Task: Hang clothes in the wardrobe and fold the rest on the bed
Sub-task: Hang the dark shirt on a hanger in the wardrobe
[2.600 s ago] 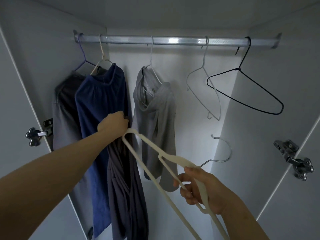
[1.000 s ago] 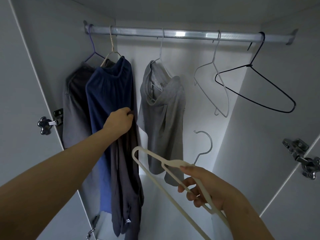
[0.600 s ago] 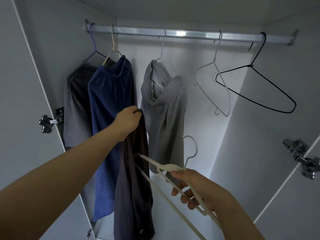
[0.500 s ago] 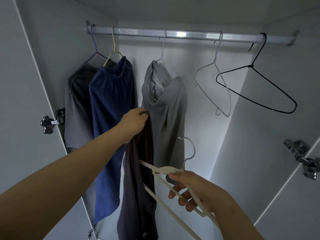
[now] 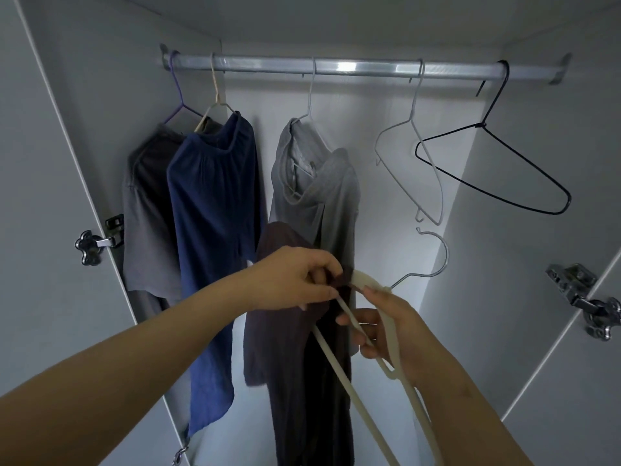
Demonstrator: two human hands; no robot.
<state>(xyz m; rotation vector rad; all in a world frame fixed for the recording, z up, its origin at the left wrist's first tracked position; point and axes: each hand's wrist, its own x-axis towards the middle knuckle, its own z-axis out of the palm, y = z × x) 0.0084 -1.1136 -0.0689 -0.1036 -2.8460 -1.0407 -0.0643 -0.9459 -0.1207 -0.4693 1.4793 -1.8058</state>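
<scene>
I face an open wardrobe with a metal rail point(image 5: 363, 67) across the top. My left hand point(image 5: 295, 279) grips the top of a dark grey garment point(image 5: 302, 364), which hangs down in front of the rail's clothes. My right hand point(image 5: 386, 326) holds a cream plastic hanger point(image 5: 356, 398) by its neck, its metal hook pointing up to the right. One end of the hanger touches the garment right beside my left fingers. On the rail hang a dark grey top point(image 5: 144, 210), a navy garment point(image 5: 211, 230) and a light grey top point(image 5: 319, 193).
Two bare hangers hang at the rail's right end: a white wire hanger point(image 5: 413, 153) and a black wire hanger point(image 5: 497, 169). Open wardrobe doors stand on both sides, with metal hinges at the left point(image 5: 94, 245) and right point(image 5: 584, 297).
My left hand has moved right and down with the dark grey garment, meeting the hanger. My right hand has lifted the hanger's end up to the garment.
</scene>
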